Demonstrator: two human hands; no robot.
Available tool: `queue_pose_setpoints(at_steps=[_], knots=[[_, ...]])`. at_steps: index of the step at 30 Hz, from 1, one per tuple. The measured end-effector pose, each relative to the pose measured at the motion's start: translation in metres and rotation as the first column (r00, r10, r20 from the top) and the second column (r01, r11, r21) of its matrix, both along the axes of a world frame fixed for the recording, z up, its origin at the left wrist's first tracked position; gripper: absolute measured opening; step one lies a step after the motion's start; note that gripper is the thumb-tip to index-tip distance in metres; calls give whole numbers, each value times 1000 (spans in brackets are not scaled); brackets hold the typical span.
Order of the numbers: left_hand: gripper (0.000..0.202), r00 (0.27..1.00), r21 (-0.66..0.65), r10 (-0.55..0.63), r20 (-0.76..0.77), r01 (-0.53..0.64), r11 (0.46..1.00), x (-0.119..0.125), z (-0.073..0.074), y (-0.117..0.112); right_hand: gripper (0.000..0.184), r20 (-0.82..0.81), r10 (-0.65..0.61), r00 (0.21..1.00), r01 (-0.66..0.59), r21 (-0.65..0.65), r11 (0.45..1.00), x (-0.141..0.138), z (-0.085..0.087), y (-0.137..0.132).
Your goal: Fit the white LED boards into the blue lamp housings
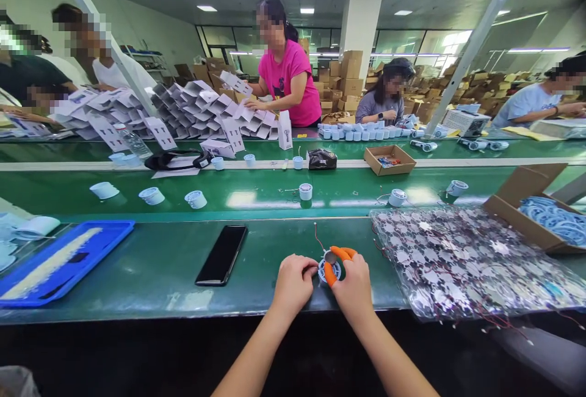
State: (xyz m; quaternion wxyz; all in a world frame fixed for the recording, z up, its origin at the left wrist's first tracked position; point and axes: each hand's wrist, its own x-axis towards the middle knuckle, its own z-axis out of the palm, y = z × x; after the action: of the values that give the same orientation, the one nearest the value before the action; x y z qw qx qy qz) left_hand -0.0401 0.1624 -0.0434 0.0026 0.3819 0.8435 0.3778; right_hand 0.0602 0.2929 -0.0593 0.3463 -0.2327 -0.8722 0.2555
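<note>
Close to the bench's front edge, a light-blue round housing with a ribbed inside lies between my hands. My left hand is closed, thumb and forefinger pinched at the housing's left rim. Orange finger covers are on the thumb and fingers of my right hand. They are closed around a small round metal part over the housing. A thin red wire with a small white connector runs away from it across the green surface. My right thumb hides some of the housing.
A black phone lies left, beyond it a blue tray. At right are a plastic-wrapped sheet of wired silvery parts and a carton of blue rings. Several blue housings stand on the green belt; co-workers are opposite.
</note>
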Motion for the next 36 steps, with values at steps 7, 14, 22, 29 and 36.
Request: queue_pose_setpoints(at_steps=[7, 14, 22, 29, 36], knots=[[49, 872, 134, -209, -443, 295, 946, 1, 14, -10, 34, -92, 400, 912, -411, -199, 890, 21, 39, 11], [20, 946, 133, -216, -240, 252, 958, -1, 4, -15, 29, 149, 596, 789, -587, -103, 803, 34, 63, 47], [26, 965, 182, -34, 261, -15, 983, 11, -14, 4, 22, 371, 493, 787, -523, -23, 852, 16, 59, 53], [40, 971, 137, -118, 208, 91, 986, 11, -23, 11, 21, 308, 455, 836, -459, -64, 886, 16, 50, 41], [43, 992, 138, -107, 63, 97, 986, 13, -34, 9, 20, 213, 451, 867, -460, -10, 888, 18, 37, 35]])
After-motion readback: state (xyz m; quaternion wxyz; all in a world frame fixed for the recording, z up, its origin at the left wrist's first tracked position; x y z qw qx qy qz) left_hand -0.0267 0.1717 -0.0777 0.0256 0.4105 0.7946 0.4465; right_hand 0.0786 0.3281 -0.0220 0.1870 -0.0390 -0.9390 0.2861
